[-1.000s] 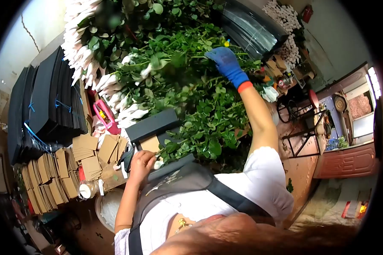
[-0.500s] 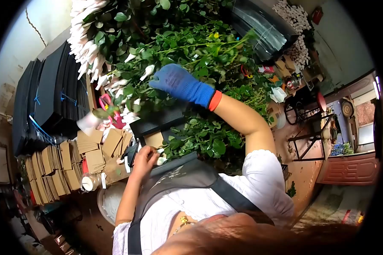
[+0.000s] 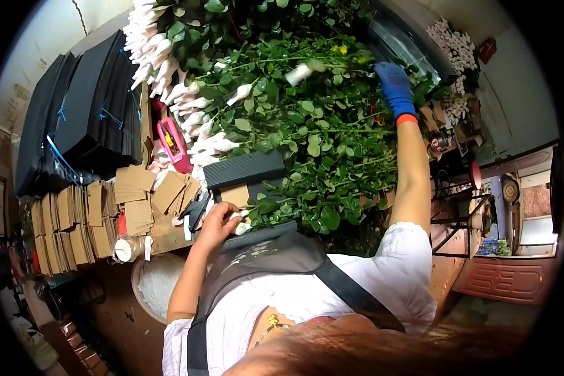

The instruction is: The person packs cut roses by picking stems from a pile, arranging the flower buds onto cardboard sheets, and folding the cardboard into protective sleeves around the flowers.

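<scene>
My bare left hand (image 3: 218, 224) is at the table's near edge, fingers curled round a rose bud in a white sleeve (image 3: 241, 227). Beside it lie a black ridged board (image 3: 244, 169) and leafy rose stems (image 3: 313, 207). My right hand, in a blue glove with an orange cuff (image 3: 395, 88), reaches to the far right, fingers closed. A blurred white-sleeved rose (image 3: 299, 73) hangs over the foliage, its stem apparently running to the glove; the grip itself is partly hidden. More sleeved roses (image 3: 197, 116) lie with heads to the left.
Black board stacks (image 3: 88, 106) tied with blue cord stand at left, above bundled cardboard pieces (image 3: 69, 225). A pink-handled tool (image 3: 174, 145) and a tape roll (image 3: 125, 249) lie nearby. A white-lined tub (image 3: 160, 282) stands below. Black wrapped material (image 3: 407, 41) lies at the back right.
My gloved right hand has swung far to the right, and the blurred rose has travelled right with it. My left hand stays almost in place at the near edge.
</scene>
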Action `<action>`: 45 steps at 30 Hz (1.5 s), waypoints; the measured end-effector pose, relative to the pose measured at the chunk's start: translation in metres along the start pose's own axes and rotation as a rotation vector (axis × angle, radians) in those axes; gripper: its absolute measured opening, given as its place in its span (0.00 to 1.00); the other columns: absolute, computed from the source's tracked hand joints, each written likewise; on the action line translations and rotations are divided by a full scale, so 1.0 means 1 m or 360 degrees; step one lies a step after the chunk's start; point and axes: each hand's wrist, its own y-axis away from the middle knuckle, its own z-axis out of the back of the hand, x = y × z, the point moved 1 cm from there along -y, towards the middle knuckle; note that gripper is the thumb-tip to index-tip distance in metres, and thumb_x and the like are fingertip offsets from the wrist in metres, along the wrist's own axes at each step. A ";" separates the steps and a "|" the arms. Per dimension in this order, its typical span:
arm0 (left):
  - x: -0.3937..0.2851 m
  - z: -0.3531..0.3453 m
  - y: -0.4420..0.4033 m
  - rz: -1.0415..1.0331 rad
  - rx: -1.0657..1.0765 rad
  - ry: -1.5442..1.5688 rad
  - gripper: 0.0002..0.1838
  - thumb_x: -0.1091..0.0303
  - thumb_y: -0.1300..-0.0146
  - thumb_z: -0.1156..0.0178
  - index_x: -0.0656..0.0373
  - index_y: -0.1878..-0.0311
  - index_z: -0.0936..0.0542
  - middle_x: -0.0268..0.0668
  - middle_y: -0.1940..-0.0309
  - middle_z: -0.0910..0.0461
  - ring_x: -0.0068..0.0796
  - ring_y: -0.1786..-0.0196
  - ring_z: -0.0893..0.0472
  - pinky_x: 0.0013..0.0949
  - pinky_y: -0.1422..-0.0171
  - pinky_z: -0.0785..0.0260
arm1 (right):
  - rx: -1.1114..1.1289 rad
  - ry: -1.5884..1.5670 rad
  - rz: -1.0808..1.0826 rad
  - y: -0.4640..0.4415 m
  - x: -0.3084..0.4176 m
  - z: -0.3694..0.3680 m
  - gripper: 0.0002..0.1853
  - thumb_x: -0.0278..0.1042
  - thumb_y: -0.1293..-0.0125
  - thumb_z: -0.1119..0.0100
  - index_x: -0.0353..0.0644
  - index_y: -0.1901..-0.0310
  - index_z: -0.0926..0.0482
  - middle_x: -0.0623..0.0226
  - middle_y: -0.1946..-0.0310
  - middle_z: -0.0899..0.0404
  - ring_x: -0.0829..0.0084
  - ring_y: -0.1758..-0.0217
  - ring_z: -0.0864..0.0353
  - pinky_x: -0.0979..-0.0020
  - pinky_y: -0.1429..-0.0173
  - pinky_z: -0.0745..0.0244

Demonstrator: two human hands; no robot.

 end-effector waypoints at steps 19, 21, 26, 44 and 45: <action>0.017 0.000 -0.004 -0.0102 0.0019 0.0110 0.33 0.71 0.45 0.25 0.60 0.35 0.25 0.44 0.40 0.23 0.42 0.38 0.22 0.36 0.33 0.30 | 0.1061 -0.0853 0.0419 0.135 0.283 0.071 0.10 0.37 0.39 0.35 0.56 0.56 0.21 0.64 0.67 0.20 0.58 0.62 0.18 0.57 0.60 0.23; 0.013 0.002 -0.005 -0.0117 0.0045 0.0128 0.31 0.71 0.44 0.26 0.61 0.37 0.25 0.44 0.41 0.25 0.44 0.38 0.23 0.37 0.33 0.31 | 0.1098 -0.0946 0.0507 0.134 0.281 0.072 0.09 0.39 0.39 0.35 0.55 0.57 0.20 0.64 0.66 0.18 0.57 0.60 0.16 0.56 0.58 0.22; 0.011 -0.005 0.002 -0.0031 -0.0035 0.0077 0.26 0.70 0.40 0.30 0.61 0.39 0.25 0.46 0.45 0.27 0.47 0.41 0.25 0.39 0.36 0.31 | 0.1253 -0.0867 0.0503 0.111 0.276 0.078 0.07 0.39 0.38 0.37 0.55 0.58 0.18 0.63 0.65 0.17 0.56 0.59 0.16 0.55 0.56 0.22; 0.015 -0.012 -0.008 -0.0186 -0.0306 -0.0026 0.07 0.70 0.38 0.34 0.60 0.58 0.17 0.41 0.59 0.21 0.48 0.52 0.23 0.44 0.47 0.29 | 0.0283 -0.0888 -0.0376 0.076 0.195 0.000 0.17 0.29 0.40 0.34 0.48 0.47 0.16 0.61 0.41 0.18 0.57 0.39 0.19 0.59 0.33 0.25; 0.017 -0.013 -0.008 -0.0207 -0.0322 0.0015 0.08 0.70 0.38 0.34 0.59 0.57 0.18 0.41 0.59 0.21 0.47 0.52 0.23 0.44 0.47 0.29 | 0.0138 -0.0958 -0.0441 0.066 0.193 0.020 0.18 0.27 0.40 0.35 0.49 0.46 0.16 0.61 0.40 0.18 0.57 0.39 0.19 0.59 0.32 0.26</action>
